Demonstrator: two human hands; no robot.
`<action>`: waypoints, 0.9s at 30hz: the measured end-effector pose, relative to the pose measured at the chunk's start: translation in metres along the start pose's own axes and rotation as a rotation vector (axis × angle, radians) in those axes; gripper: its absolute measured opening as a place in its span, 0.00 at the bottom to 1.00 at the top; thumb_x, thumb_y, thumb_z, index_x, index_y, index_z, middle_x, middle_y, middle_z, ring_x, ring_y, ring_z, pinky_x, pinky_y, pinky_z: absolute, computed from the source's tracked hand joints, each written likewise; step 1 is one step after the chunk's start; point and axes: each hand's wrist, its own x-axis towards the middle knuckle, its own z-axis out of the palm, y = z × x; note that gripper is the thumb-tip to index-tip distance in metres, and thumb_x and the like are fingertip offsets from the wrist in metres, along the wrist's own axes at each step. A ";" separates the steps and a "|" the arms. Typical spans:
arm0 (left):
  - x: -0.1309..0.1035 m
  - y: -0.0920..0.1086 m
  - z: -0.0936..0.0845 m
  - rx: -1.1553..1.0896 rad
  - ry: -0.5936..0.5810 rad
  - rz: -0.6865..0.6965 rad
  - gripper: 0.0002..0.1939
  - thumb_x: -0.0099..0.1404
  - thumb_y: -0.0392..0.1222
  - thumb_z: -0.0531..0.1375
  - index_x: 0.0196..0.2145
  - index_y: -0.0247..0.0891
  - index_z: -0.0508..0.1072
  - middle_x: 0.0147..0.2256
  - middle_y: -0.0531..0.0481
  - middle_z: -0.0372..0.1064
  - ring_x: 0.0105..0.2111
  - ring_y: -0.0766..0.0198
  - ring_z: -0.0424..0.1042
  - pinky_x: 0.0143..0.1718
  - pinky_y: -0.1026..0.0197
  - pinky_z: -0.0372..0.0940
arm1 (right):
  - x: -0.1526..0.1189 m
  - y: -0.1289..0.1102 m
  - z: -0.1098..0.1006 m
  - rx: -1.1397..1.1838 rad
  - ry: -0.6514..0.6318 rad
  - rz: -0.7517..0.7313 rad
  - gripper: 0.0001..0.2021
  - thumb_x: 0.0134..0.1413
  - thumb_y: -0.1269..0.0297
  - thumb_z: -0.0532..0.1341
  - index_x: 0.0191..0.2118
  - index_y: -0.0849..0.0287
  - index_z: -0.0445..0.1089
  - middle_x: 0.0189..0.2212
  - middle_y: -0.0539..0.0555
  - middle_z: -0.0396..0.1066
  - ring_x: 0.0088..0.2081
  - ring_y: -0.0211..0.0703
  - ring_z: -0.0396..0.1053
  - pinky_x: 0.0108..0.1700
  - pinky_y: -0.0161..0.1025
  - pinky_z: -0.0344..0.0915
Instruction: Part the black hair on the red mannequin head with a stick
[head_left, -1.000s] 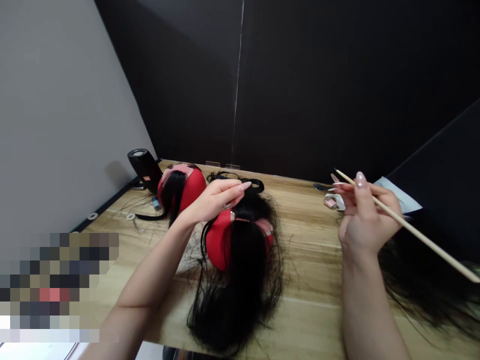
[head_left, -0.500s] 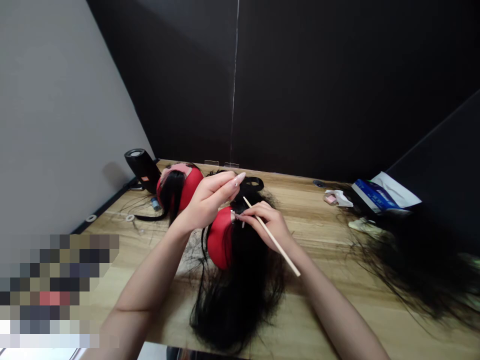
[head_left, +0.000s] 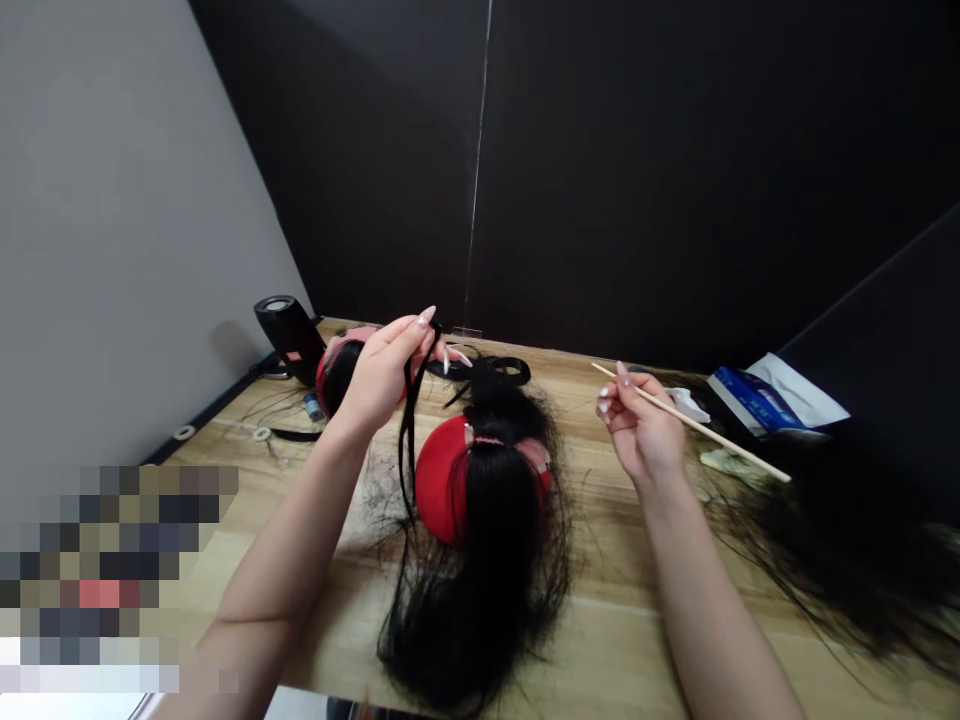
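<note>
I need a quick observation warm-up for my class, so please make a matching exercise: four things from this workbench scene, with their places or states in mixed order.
Things
1. Pale stick
2. Dark strands
3. Nearer red head form
4. Blue-and-white packet

Places or states
A. Between the forearms, partly covered by black hair
B. On the right side of the table, near a wall
C. Held in the right hand
D. Hanging from the left hand

Pairs: 1-C, 2-D, 3-A, 4-B
</note>
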 end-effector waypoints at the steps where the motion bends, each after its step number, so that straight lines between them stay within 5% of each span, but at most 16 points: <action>1: 0.001 0.000 -0.001 0.032 0.004 -0.016 0.18 0.63 0.48 0.58 0.21 0.37 0.61 0.23 0.52 0.64 0.30 0.64 0.70 0.40 0.62 0.67 | 0.006 0.001 -0.007 0.001 0.017 0.053 0.13 0.41 0.63 0.71 0.28 0.59 0.66 0.21 0.46 0.71 0.22 0.32 0.69 0.24 0.28 0.66; 6: 0.004 -0.003 -0.007 0.263 0.011 -0.017 0.13 0.62 0.45 0.59 0.26 0.33 0.72 0.36 0.46 0.73 0.44 0.60 0.70 0.52 0.62 0.61 | 0.025 0.014 -0.035 -0.070 0.028 0.335 0.08 0.42 0.72 0.69 0.27 0.62 0.68 0.22 0.49 0.72 0.24 0.33 0.72 0.29 0.30 0.73; 11: 0.004 -0.007 -0.010 0.117 -0.089 -0.034 0.15 0.63 0.45 0.57 0.40 0.32 0.78 0.36 0.45 0.75 0.44 0.59 0.71 0.53 0.59 0.62 | 0.037 0.014 -0.054 -0.042 0.120 0.272 0.05 0.48 0.75 0.66 0.31 0.61 0.70 0.22 0.47 0.69 0.25 0.32 0.73 0.32 0.29 0.75; 14: 0.003 -0.008 -0.007 -0.061 -0.091 -0.027 0.11 0.61 0.41 0.58 0.36 0.33 0.79 0.36 0.45 0.75 0.47 0.56 0.71 0.54 0.59 0.62 | 0.043 0.013 -0.064 -0.044 0.195 0.216 0.03 0.50 0.76 0.64 0.31 0.63 0.70 0.22 0.47 0.69 0.26 0.31 0.73 0.36 0.27 0.75; 17: 0.001 -0.006 -0.003 -0.252 -0.082 -0.061 0.11 0.60 0.39 0.57 0.22 0.34 0.73 0.28 0.45 0.71 0.47 0.53 0.72 0.52 0.54 0.65 | 0.046 0.019 -0.072 -0.086 0.237 0.193 0.06 0.50 0.74 0.67 0.27 0.64 0.68 0.22 0.49 0.70 0.26 0.34 0.75 0.37 0.30 0.76; 20: 0.002 -0.004 0.000 -0.385 -0.073 -0.183 0.18 0.61 0.38 0.55 0.15 0.36 0.59 0.27 0.45 0.68 0.41 0.56 0.73 0.48 0.53 0.68 | 0.047 0.029 -0.077 -0.147 0.272 0.179 0.09 0.48 0.71 0.69 0.26 0.65 0.67 0.22 0.52 0.71 0.28 0.39 0.77 0.35 0.32 0.77; 23: 0.003 -0.003 0.001 -0.519 -0.083 -0.347 0.16 0.61 0.34 0.54 0.18 0.35 0.56 0.26 0.50 0.62 0.24 0.72 0.65 0.38 0.63 0.69 | 0.047 0.034 -0.082 -0.196 0.348 0.158 0.09 0.46 0.71 0.69 0.29 0.64 0.67 0.25 0.53 0.73 0.27 0.39 0.76 0.30 0.32 0.76; 27: 0.004 -0.008 0.001 -0.403 -0.130 -0.419 0.12 0.60 0.32 0.56 0.21 0.33 0.60 0.21 0.56 0.52 0.16 0.78 0.45 0.18 0.71 0.52 | 0.049 0.029 -0.086 -0.252 0.485 0.078 0.13 0.42 0.72 0.69 0.35 0.63 0.67 0.28 0.50 0.73 0.23 0.34 0.72 0.21 0.28 0.71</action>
